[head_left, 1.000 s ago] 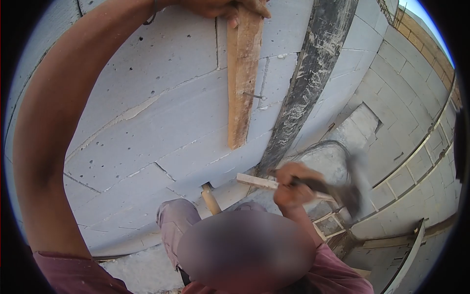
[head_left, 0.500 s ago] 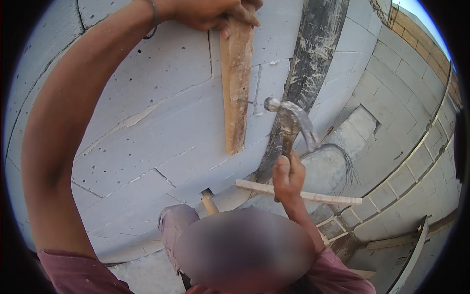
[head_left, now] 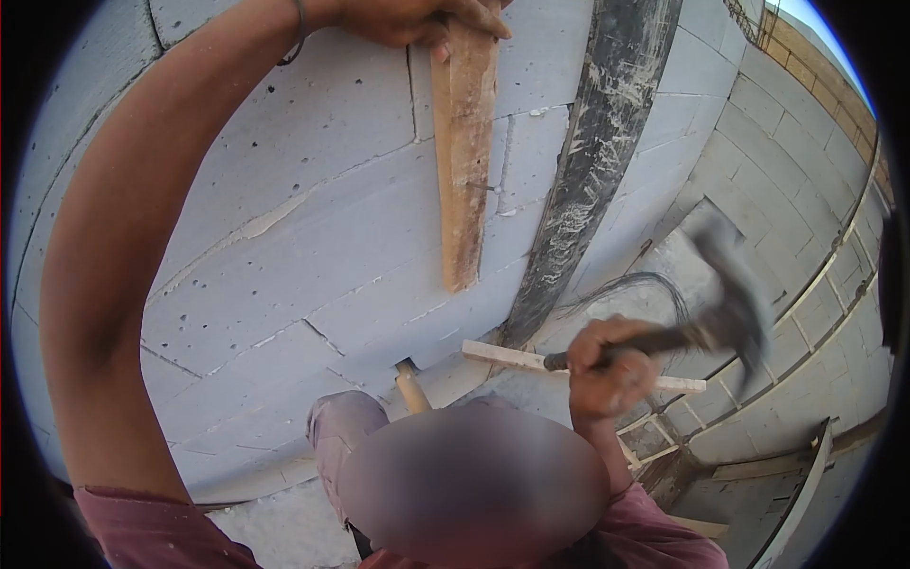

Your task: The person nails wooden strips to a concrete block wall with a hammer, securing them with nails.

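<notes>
At the top of the view, my left hand [head_left: 417, 21] grips the upper end of a wooden board [head_left: 465, 142], keeping it against the block wall. A thin nail [head_left: 482, 187] sticks out of the board's lower half. My right hand [head_left: 614, 372] is closed around the handle of a claw hammer [head_left: 732, 308]. The hammer is swung back to the right, well apart from the nail, and its head is smeared by motion.
A dark, plaster-smeared vertical strip [head_left: 607, 123] runs down the pale block wall [head_left: 256, 256] beside the board. Behind my right hand are a light wooden strip [head_left: 507, 356] and dark wires [head_left: 654, 280]. A ladder [head_left: 806, 327] leans at the right; a pipe [head_left: 409, 387] emerges from the wall low down.
The hammer has swung away from the nail, right and downward, with my right hand. My left hand stays on the board, which appears only slightly shifted in view.
</notes>
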### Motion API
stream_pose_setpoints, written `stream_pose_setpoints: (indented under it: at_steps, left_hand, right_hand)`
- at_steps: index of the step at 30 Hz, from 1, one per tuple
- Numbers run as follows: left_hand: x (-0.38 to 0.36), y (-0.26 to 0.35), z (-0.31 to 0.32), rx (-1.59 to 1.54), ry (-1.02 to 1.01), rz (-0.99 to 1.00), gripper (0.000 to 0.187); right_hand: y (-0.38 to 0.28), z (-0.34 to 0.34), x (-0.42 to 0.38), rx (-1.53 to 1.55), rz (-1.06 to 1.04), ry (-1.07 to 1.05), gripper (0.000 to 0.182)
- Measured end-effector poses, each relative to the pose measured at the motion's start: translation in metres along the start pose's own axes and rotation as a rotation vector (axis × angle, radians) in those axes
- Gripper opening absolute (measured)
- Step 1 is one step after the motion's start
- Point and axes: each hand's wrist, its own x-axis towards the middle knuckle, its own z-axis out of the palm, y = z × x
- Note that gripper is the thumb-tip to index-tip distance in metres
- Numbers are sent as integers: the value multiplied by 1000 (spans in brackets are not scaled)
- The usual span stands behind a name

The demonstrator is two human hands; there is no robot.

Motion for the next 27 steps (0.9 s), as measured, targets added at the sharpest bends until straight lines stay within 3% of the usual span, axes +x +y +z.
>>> stream_pose_setpoints:
  at_steps: [1,4,6,8,9,12,14,16,17,19,21,22,24,25,26,27]
  left_hand:
    - [0,0,2,-3,-5,-1,45]
    - [-1,0,-1,-76,-25,-17,46]
    - [0,0,-4,-62,-11,-7,46]
    - [2,-3,-10,-61,-20,-9,47]
    - [0,-2,-9,-90,-46,-15,47]
    - [0,-2,-2,-18,-48,-13,47]
    - [-2,-3,5,-11,-49,-21,47]
    - [-2,-5,5,-46,23,16,48]
    - [1,-4,4,-39,32,20,48]
    - [2,-3,-2,-73,-14,-4,48]
    - [0,3,-12,-64,-47,-25,47]
    - [0,5,-15,-41,-75,-45,47]
    - [0,5,-11,-38,-74,-50,47]
    - [-1,3,-9,-28,-70,-46,46]
    - [-3,0,-7,-25,-66,-48,46]
    - [-4,-3,-4,-41,-39,-38,47]
  right_hand:
    - [-11,7,4,295,-214,128,36]
    - [53,29,2,5,-574,235,28]
    - [65,32,6,-529,-579,181,27]
    - [45,17,6,-140,145,-77,24]
    - [33,6,3,-48,141,-51,24]
    - [-10,7,3,686,-303,187,26]
    - [6,23,10,687,-567,255,24]
    - [78,32,2,-544,-533,44,28]
    - [71,26,4,-550,-539,52,28]
    - [50,16,13,-197,125,-106,29]
    - [10,-3,5,32,78,6,37]
    - [-4,-1,9,436,-119,70,39]
    - [-20,10,18,558,-525,286,40]
    - [2,20,24,568,-649,267,43]
    - [46,28,12,-26,-628,190,44]
    - [59,28,9,-323,-593,156,45]
